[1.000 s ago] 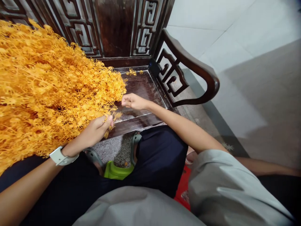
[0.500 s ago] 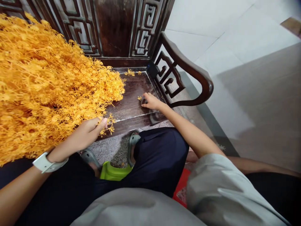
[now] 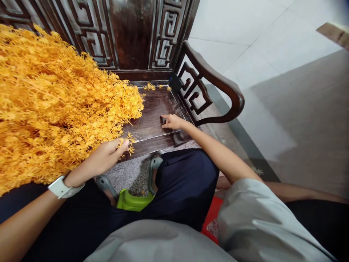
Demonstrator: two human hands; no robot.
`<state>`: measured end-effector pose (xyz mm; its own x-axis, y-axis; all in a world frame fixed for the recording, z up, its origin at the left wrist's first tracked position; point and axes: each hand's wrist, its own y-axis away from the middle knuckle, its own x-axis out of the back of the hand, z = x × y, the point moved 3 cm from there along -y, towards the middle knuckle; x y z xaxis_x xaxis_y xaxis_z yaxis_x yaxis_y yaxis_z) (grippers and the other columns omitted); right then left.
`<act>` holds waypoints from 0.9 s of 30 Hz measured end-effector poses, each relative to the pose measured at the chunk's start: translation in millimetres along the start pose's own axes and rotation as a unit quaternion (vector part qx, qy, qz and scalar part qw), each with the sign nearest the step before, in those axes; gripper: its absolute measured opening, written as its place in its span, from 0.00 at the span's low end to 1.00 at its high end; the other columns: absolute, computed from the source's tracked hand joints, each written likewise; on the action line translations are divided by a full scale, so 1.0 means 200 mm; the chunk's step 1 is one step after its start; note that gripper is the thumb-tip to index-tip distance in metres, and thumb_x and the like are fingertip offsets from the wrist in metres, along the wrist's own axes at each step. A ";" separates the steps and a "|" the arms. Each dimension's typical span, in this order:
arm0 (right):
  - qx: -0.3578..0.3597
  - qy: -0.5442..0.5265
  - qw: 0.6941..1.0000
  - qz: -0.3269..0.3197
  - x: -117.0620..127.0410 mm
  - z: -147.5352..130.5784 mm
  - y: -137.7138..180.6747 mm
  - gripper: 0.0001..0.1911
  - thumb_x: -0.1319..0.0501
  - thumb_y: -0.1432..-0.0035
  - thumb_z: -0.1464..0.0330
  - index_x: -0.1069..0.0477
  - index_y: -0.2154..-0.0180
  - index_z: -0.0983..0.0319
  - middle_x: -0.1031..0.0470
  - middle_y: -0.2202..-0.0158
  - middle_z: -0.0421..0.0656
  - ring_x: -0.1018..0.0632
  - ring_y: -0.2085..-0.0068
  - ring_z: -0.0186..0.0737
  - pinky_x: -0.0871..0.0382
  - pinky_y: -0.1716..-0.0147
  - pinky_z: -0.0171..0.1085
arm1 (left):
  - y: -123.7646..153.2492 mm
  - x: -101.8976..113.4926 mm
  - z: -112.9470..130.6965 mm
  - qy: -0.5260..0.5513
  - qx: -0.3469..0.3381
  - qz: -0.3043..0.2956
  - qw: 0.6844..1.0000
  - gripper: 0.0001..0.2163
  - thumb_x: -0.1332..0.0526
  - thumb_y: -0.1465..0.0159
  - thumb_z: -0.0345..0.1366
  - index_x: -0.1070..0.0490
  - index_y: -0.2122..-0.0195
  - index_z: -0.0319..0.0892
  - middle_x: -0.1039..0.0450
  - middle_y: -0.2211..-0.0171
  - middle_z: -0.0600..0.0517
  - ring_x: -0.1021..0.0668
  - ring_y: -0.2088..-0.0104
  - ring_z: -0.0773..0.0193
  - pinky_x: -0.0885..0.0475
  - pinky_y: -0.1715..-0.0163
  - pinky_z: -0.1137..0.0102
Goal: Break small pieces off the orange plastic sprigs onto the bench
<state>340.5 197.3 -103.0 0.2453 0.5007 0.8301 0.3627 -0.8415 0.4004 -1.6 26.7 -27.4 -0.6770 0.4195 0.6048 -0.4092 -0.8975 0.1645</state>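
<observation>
Jutting from the left hand (image 3: 109, 153), one yellow sprig (image 3: 131, 141) is pinched beside a yellow floral heap (image 3: 68, 105) on the dark desk (image 3: 155, 103). The right hand (image 3: 173, 122) is held, thumb and forefinger apart, over the desk. Below, two sandals (image 3: 156, 162) are seen near one green plastic piece (image 3: 134, 202).

yellow pile (image 3: 60, 102): cropped left | green object (image 3: 135, 202): partly hidden | brown strip (image 3: 333, 33): cropped right, perhaps wooden

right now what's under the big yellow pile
The yellow pile rests on the dark wooden seat, which shows past its right end. Whatever else lies beneath is hidden by the pile itself.
</observation>
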 end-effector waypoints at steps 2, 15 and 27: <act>0.000 0.006 1.000 -0.003 0.01 0.00 0.00 0.41 0.27 0.34 0.69 0.35 0.25 0.73 0.13 0.64 0.48 0.14 0.59 0.48 0.25 0.49 0.40 | -0.01 0.00 0.00 0.021 0.003 0.005 1.000 0.21 0.46 0.22 0.56 0.33 0.66 0.46 0.29 0.70 0.53 0.27 0.67 0.57 0.33 0.62 0.63; 0.253 -0.159 0.953 -0.054 0.02 -0.58 0.19 0.26 0.30 0.31 0.56 0.20 0.41 0.67 0.17 0.64 0.44 0.24 0.69 0.35 0.32 0.64 0.36 | -0.07 0.06 0.09 0.562 0.109 0.126 0.811 0.07 0.34 0.29 0.39 0.24 0.62 0.40 0.41 0.77 0.58 0.36 0.78 0.69 0.36 0.76 0.74; 0.434 -0.127 0.890 0.052 0.02 -0.98 0.38 0.15 0.39 0.22 0.61 0.21 0.59 0.64 0.21 0.66 0.44 0.26 0.67 0.38 0.37 0.62 0.37 | -0.07 0.14 0.16 0.588 0.079 0.177 0.785 0.14 0.47 0.19 0.42 0.28 0.62 0.45 0.37 0.74 0.55 0.30 0.74 0.67 0.28 0.70 0.72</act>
<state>193.3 94.6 6.5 0.4742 0.5517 0.6861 0.8571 -0.4676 -0.2163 4.7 46.1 11.8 -0.8655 -0.1089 -0.4889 -0.0494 -0.9528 0.2995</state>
